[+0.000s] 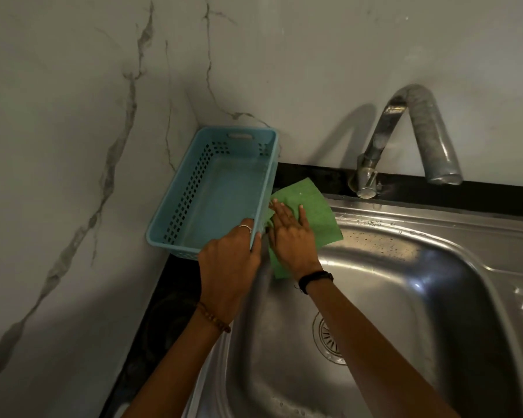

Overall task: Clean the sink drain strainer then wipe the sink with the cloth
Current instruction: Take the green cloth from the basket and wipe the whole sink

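Step in hand: the wiping half of the task, judged from the green cloth (307, 214) spread on the sink's (435, 267) back-left rim while the drain strainer (329, 342) sits seated in the basin floor at about 5 o'clock from the cloth.
Right hand: the right hand (290, 233) lies flat on the cloth, fingers straight and spread, pressing it down on the rim; it grips nothing.
Left hand: the left hand (230, 263) holds the near right corner of the blue basket (218, 191), fingers curled over its rim, thumb on the outer wall.
Basket: it appears tilted, its right side raised off the counter, the cloth's left edge just beside or slightly under it; I cannot tell which.
Next move: likely sweeping the cloth along the rim toward 3 o'clock, or down into the basin; it calls for flat pressure and the basket kept lifted clear.
Edges: the wall corner closes in at 10 to 12 o'clock behind the basket; the black counter strip (311, 173) borders the rim at 12 o'clock; the faucet (405, 140) base stands near the cloth at 2 o'clock.
Open room: the basin is bare from 3 to 6 o'clock, and the ribbed drainboard at far right is free.
Risk: the cloth could snag on the faucet base, or the basket slip from the one-handed hold.
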A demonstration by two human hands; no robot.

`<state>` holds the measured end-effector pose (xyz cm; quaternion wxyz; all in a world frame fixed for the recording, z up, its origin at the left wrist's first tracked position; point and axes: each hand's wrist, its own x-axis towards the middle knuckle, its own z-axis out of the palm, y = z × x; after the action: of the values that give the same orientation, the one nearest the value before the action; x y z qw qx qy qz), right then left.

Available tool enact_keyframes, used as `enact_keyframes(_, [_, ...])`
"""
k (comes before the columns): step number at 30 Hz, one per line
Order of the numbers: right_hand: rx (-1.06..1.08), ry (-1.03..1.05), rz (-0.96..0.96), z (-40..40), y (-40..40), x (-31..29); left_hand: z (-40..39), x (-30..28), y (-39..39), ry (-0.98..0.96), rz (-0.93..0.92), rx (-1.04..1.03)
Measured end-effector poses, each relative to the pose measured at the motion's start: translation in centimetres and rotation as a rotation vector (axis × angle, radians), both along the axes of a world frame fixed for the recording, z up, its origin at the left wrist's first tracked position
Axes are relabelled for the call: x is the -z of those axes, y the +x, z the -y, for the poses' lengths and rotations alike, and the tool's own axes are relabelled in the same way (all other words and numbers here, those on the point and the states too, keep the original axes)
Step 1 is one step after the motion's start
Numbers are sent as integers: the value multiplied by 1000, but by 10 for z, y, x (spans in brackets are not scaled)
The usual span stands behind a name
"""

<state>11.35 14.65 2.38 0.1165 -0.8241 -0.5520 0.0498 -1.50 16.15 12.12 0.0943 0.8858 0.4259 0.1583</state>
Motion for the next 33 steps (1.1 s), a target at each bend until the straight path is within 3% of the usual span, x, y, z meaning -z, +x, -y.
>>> enact_keyframes(6, [135,-36,103,69,44,-2,4,6,2,-35,-16,-20])
enact_keyframes(11, [423,-14,55,131,78,-7,7,5,3,-34,26,-18])
enact_keyframes(15, [561,0,-18,119,65,0,9,6,5,14,78,58])
enact_keyframes(18, [543,46,-45,82,41,8,20,9,20,125,154,269])
enact_keyframes(23, [268,172,-133,43,7,10,41,24,52,-204,294,375])
enact_keyframes(25, [156,254,-205,40,7,3,42,37,62,-196,292,414])
enact_keyframes(28, [111,174,-46,53,28,8,32,61,78,-279,232,348])
enact_keyframes(33, [570,61,42,133,107,16,7,97,96,-305,75,307])
